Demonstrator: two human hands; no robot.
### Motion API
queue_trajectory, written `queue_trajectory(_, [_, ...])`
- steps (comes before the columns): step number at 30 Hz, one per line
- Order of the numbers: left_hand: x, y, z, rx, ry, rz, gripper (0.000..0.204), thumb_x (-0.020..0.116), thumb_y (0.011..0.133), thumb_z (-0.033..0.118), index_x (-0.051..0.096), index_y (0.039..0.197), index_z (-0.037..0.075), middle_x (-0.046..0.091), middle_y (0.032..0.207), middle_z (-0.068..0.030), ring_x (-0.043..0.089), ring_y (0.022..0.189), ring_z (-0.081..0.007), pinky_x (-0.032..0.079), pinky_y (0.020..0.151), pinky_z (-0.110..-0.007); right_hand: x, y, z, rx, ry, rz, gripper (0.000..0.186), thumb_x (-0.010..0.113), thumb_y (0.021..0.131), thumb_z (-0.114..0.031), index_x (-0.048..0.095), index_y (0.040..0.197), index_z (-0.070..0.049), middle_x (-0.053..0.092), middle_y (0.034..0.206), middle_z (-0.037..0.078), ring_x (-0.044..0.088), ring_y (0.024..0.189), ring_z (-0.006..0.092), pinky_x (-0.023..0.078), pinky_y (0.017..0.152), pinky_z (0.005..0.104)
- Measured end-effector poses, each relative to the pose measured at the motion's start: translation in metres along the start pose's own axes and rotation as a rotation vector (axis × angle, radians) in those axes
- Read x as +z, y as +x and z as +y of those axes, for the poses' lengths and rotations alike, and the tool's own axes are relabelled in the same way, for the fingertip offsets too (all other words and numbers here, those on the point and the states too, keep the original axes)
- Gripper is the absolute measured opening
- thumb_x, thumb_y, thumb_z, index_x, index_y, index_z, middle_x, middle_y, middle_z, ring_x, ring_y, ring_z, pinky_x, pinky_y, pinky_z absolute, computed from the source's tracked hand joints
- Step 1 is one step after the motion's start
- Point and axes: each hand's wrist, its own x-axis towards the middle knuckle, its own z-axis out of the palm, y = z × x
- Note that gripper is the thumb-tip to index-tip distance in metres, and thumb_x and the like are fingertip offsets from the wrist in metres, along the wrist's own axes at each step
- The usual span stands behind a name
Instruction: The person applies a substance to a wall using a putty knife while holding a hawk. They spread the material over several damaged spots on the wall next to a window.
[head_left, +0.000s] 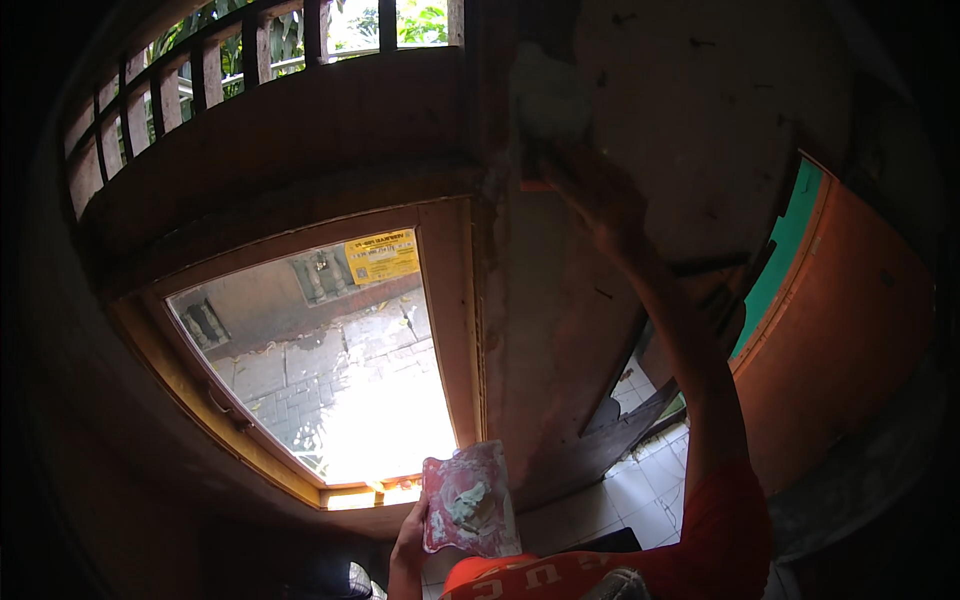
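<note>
My left hand (410, 535) grips a red board (490, 470) at the bottom middle, with a lump of pale green-grey putty (465, 505) and smears on it. My right arm reaches up to the dim wall (680, 120). There my right hand (600, 200) is closed on a flat spreader with an orange edge (532, 185), held against the wall at a pale filler patch (550, 105). Shadow hides much of this tool and my fingertips.
A wooden-framed glass window (450, 320) with a yellow sticker (380, 256) fills the left, below a barred vent (250, 50). An orange panel (840, 300) with a green strip (780, 270) stands at the right, above white floor tiles (630, 490).
</note>
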Motion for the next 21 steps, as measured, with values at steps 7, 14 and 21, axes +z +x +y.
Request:
queue_trajectory(7, [0.001,-0.002,-0.002,-0.001,-0.014,-0.018,0.050,0.028,0.097,0.037,0.030,0.134,0.002,0.047,0.126,-0.0169,0.051,0.112,-0.0281,0.045,0.092,-0.043,-0.001,-0.017,-0.012,0.022,0.045,-0.051,0.044,0.064,0.076,-0.001,0.057,0.118,-0.013,0.058,0.115,0.011,0.057,0.104,0.0277,0.047,0.089,0.0359])
queue_trajectory(14, [-0.011,-0.001,-0.010,0.001,-0.031,-0.051,0.049,0.028,0.098,0.035,0.031,0.133,0.001,0.049,0.125,-0.0157,0.053,0.110,-0.0261,0.046,0.091,-0.040,0.002,-0.040,-0.022,0.014,0.017,-0.065,0.053,0.065,0.071,0.002,0.055,0.120,-0.014,0.058,0.115,0.011,0.057,0.103,0.0268,0.048,0.088,0.0366])
queue_trajectory(21, [-0.012,-0.005,-0.010,0.027,0.032,-0.045,0.049,0.028,0.098,0.035,0.031,0.133,0.001,0.048,0.125,-0.0157,0.053,0.110,-0.0260,0.046,0.091,-0.039,-0.002,-0.059,-0.041,0.013,0.092,-0.100,0.062,0.067,0.059,0.004,0.057,0.117,-0.015,0.060,0.111,0.009,0.060,0.095,0.0277,0.052,0.080,0.0343])
